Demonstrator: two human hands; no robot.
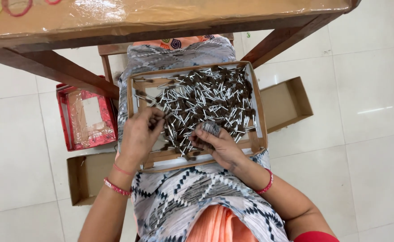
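Head view, right hand (217, 143) grip grasping stick bundle (211, 128), left hand (139, 134) clenched over tray (256, 94) sticks.

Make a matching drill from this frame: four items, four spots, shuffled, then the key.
Items:
1. red tray
2. open cardboard box
3. right hand
4. wooden table

Spots:
A. across the top of the view
B. on the floor, left of the lap
C. on the floor, right of the lap
D. in the lap tray, closed on a bundle of sticks

Pairs: 1-B, 2-C, 3-D, 4-A
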